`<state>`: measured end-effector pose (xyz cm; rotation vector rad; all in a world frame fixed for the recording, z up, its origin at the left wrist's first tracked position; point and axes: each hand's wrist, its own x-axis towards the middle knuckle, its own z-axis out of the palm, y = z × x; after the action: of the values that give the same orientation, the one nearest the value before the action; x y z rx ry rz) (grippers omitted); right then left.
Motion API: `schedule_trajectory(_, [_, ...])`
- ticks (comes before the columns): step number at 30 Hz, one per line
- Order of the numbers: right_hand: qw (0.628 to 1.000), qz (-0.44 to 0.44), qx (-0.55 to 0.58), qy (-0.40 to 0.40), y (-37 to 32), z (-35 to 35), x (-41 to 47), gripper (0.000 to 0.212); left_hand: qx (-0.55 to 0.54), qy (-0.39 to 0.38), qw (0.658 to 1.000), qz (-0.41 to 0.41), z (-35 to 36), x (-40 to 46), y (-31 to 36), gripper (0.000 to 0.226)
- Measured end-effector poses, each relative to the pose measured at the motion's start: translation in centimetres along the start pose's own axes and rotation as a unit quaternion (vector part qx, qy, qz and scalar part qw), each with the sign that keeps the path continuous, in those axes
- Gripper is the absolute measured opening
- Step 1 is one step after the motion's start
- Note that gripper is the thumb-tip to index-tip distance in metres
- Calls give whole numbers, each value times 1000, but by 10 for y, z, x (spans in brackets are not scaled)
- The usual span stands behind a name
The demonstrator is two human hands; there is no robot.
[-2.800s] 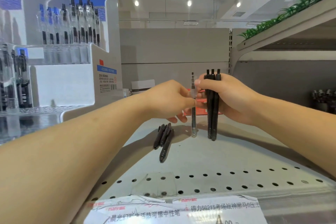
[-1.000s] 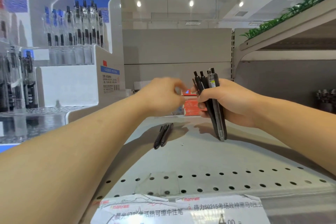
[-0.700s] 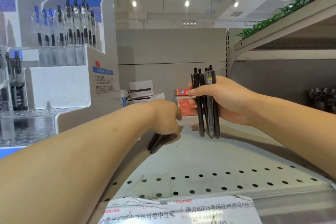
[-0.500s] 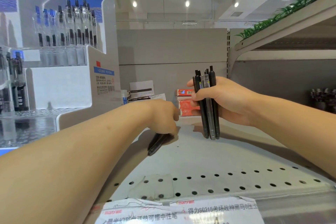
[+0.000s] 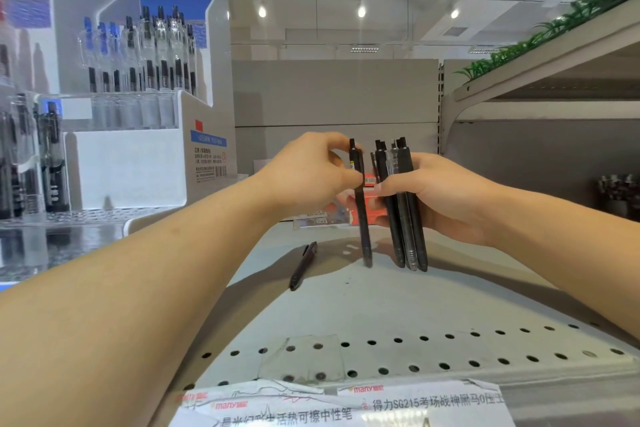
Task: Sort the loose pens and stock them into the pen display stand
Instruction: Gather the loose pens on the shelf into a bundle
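Pinching one black pen in my left hand, I hold it upright, clicker end up, tip down just above the grey shelf. My right hand has its fingers curled round a bundle of pens, also standing upright, tips down, just beside the single one. One loose pen lies flat on the shelf, its length running away from me and slightly right. A pen display stand sits at my left, stocked with upright pens.
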<state>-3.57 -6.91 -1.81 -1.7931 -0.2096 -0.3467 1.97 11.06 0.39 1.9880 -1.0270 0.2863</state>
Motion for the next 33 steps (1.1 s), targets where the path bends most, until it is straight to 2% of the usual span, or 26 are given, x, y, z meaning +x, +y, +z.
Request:
schedule_trajectory(3, [1000,-5,-4,-14,1,0,-1,30,-23,-14,1000,5,2,-1,1,23])
schedule_trajectory(8, [999,-8,-17,-37,4,3,1,32,-78,-24,997,2,6,-2,2,21])
schedule_trajectory(12, [1000,-3,4,-7,4,6,1,32,-114,5,992,-56,-1,3,-1,20])
schedule_trajectory(14, [1000,0,10,9,4,6,1,25,-39,-5,995,-97,-6,5,-8,18])
schedule_trajectory(15, [1000,1,8,12,4,5,0,22,48,-23,992,-112,-8,7,-13,18])
schedule_trajectory(16, [1000,2,5,12,4,5,0,20,148,-54,979,-127,-8,7,-18,21])
schedule_trajectory(18, [1000,0,1,13,4,5,0,16,298,-136,928,-176,-2,5,-25,32])
schedule_trajectory(20, [1000,-3,0,14,4,6,0,15,359,-207,884,-216,4,2,-28,41])
schedule_trajectory(21, [1000,-4,2,15,4,6,0,15,367,-223,876,-217,6,2,-28,45])
schedule_trajectory(24, [1000,1,8,27,5,6,0,12,329,-209,903,-182,5,4,-23,46])
schedule_trajectory(29, [999,16,10,48,5,5,2,19,132,-54,980,-141,-8,11,-15,27])
schedule_trajectory(33, [999,18,16,45,6,4,4,19,25,-22,993,-109,-11,5,-12,53])
